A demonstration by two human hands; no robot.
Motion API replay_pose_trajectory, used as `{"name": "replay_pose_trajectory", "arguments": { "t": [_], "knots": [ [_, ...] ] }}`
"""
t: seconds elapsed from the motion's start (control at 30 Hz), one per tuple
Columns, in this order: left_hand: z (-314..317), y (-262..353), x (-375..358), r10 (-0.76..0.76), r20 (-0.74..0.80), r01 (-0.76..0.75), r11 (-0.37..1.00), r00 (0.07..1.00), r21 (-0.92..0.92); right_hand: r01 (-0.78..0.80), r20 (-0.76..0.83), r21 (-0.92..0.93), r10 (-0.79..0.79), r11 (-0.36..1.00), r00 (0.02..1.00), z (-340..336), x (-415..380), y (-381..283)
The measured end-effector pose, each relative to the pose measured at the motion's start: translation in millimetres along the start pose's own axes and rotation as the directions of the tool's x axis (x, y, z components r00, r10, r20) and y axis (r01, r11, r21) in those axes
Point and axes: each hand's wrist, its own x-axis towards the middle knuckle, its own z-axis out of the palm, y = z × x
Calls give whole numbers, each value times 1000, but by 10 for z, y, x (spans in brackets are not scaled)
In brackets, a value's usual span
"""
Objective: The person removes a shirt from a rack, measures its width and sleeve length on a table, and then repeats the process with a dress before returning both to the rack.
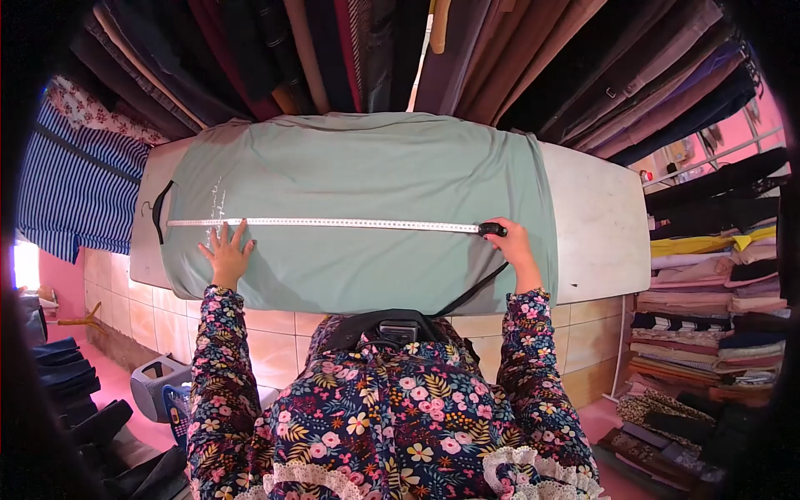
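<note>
A pale green garment (pixel 375 171) with white lettering near its left end lies spread over a white table (pixel 596 225). Across it, left to right, runs a white measuring tape (pixel 358 223), extended from its black case (pixel 492 228). My left hand (pixel 227 254) rests on the cloth with fingers spread, fingertips at the tape near its left end. My right hand (pixel 512 246) grips the case at the tape's right end. A black strap (pixel 471 293) trails from the case towards my waist. A black hanger (pixel 161 212) shows at the garment's left edge.
Hanging trousers (pixel 367 58) line the far side of the table. A blue striped garment (pixel 79 183) hangs at the left. Folded clothes (pixel 683 300) are stacked on shelves at the right. A grey stool (pixel 158 387) stands on the floor at the lower left.
</note>
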Motion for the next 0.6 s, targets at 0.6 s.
{"name": "replay_pose_trajectory", "arguments": {
  "t": [0.6],
  "knots": [
    [-73,11,3,-55,74,59,997,996,-44,-67,-50,-39,65,997,997,-661,16,347]
  ]
}}
